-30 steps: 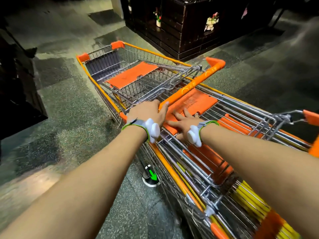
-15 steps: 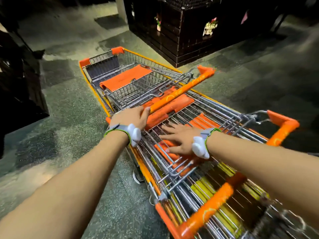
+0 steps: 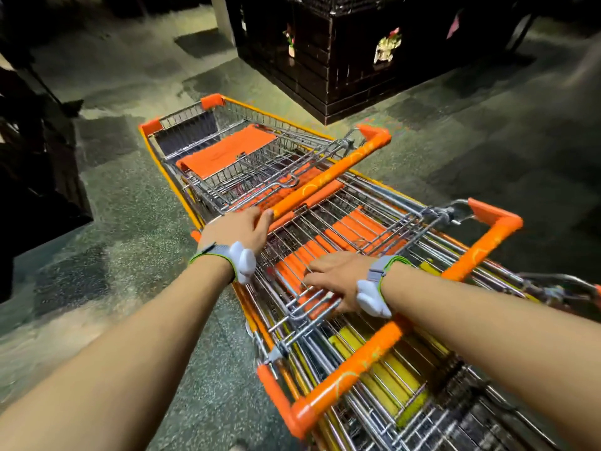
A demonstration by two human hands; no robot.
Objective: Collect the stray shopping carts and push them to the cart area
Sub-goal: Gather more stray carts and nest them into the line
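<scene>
- Nearest, the orange plastic-sleeved handle bar of the rearmost chrome wire shopping cart is seen at lower centre; it is not held.
- Just beyond it, the right hand is laid on the orange-slatted wire child-seat flap, fingers spread across the wires and thumb tucked at its near edge.
- Left of that, the left hand is wrapped round the near end of the second orange handle bar, which belongs to the front cart.
- At least three carts are counted, nested in a row running from near right to far left on the speckled dark floor; a third handle bar shows at right.
- The steel train is judged heavy, stiff and slow to steer; the hinged flap may give, so the rearmost bar is judged the sounder hold.
- Farthest, one dark tiled block stands ahead.
</scene>
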